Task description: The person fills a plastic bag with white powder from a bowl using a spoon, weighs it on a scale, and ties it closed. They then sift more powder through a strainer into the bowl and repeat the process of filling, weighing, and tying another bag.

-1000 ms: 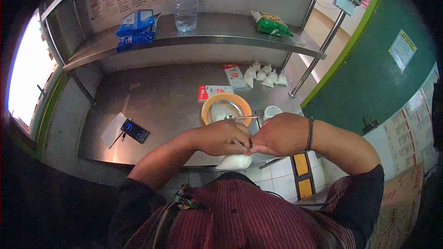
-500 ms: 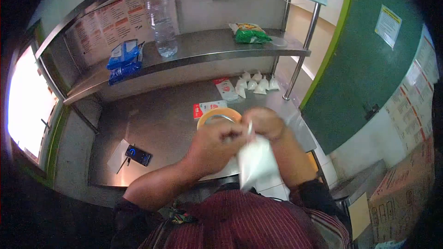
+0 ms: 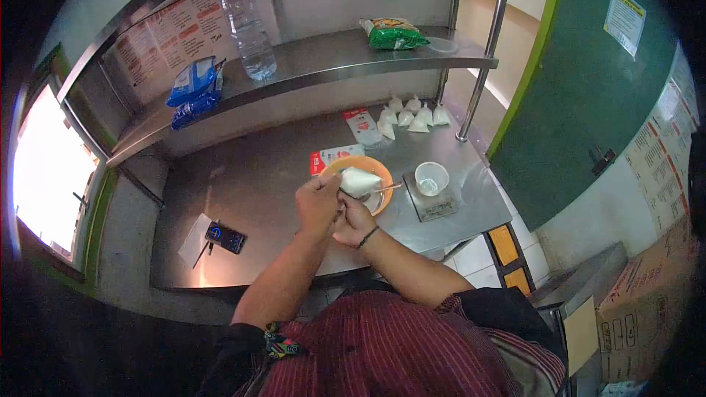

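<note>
A small clear plastic bag of white powder (image 3: 360,181) is tilted sideways above the orange bowl (image 3: 384,165), its full end pointing away from me. My left hand (image 3: 318,204) is closed around the bag's gathered neck. Close beside it, my right hand (image 3: 354,222) pinches at the same twisted end. A utensil handle (image 3: 390,187) sticks out over the bowl's right side. What lies in the bowl is mostly hidden by the bag and my hands. To the right, a clear plastic tub (image 3: 432,178) stands on a flat kitchen scale (image 3: 437,209).
Several tied bags of white powder (image 3: 419,118) stand at the back right, near red-and-white packets (image 3: 362,128). A phone (image 3: 225,237) lies at the left. The overhead shelf (image 3: 309,68) carries a water bottle (image 3: 248,29), blue packs (image 3: 195,92) and a green packet (image 3: 395,34).
The bag, which hung down near my body, has swung up and forward over the bowl. Both hands have moved left and closer together, uncovering the tub and scale.
</note>
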